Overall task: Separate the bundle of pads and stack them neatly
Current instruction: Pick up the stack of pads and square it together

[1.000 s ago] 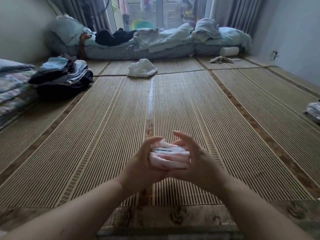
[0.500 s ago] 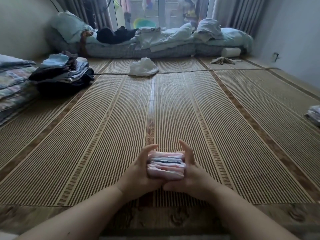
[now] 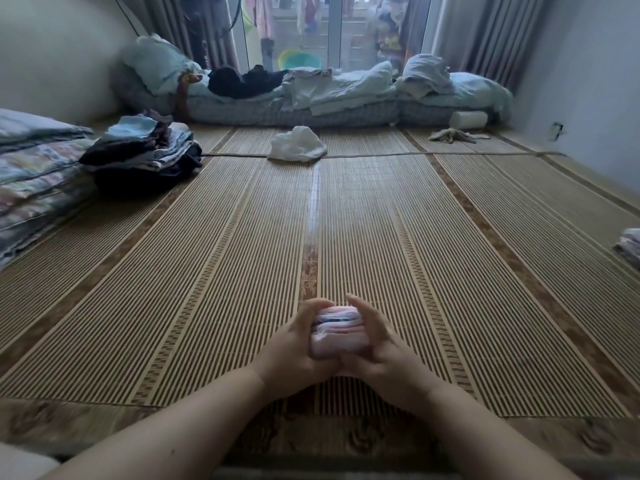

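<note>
Between both hands (image 3: 341, 344), pad bundle (image 3: 337, 336) gripped; no writing legible

A big brown striped bamboo mat (image 3: 381, 254) covers the floor. At its far end lies a long blue mattress (image 3: 311, 114). Near that sit a crumpled white cloth (image 3: 297, 144), a white roll (image 3: 471, 118) and a tan rag (image 3: 450, 135). On the left are a pile of folded clothes (image 3: 145, 150) and a stack of flowery blankets (image 3: 31, 174).

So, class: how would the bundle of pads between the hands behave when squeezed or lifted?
The bundle of pads probably feels soft: its layers bulge between the left hand and right hand. Likely light, being thin-layered. Layers may slip apart if released.
</note>
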